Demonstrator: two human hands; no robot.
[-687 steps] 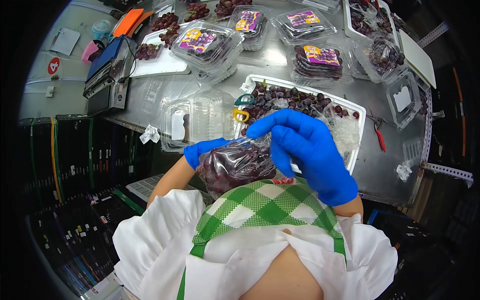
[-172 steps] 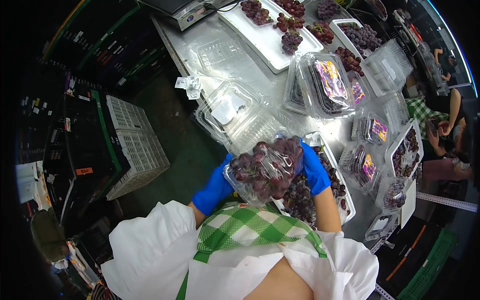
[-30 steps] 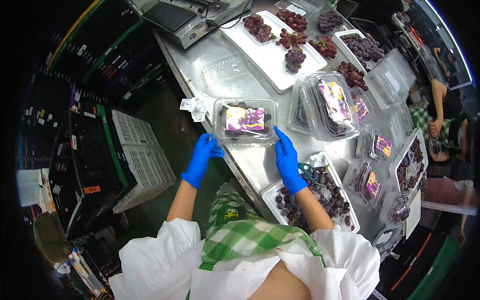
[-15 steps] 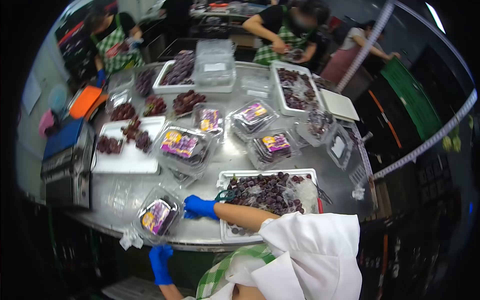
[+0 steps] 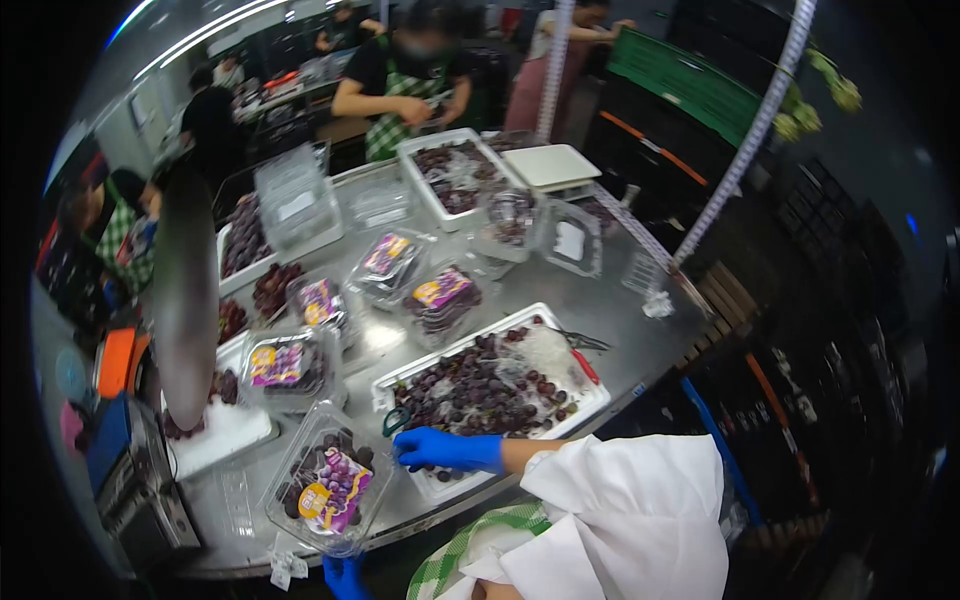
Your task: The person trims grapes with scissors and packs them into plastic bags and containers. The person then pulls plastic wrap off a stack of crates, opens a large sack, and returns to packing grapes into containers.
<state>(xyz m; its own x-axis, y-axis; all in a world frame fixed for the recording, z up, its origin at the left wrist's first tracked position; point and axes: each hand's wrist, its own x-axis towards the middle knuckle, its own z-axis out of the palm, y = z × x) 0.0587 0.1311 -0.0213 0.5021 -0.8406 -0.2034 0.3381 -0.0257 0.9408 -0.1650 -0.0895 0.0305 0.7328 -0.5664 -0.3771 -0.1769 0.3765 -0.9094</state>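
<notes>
In the head view, a metal desk (image 5: 630, 330) is seen, with a labelled grape container (image 5: 338, 488) set at its near edge. The container is flanked by the right hand (image 5: 440, 450), loosely curled, and the left hand (image 5: 345, 577), mostly cropped; whether either grips cannot be told. Beyond, a green crate (image 5: 685, 85) is stacked on black ones.
</notes>
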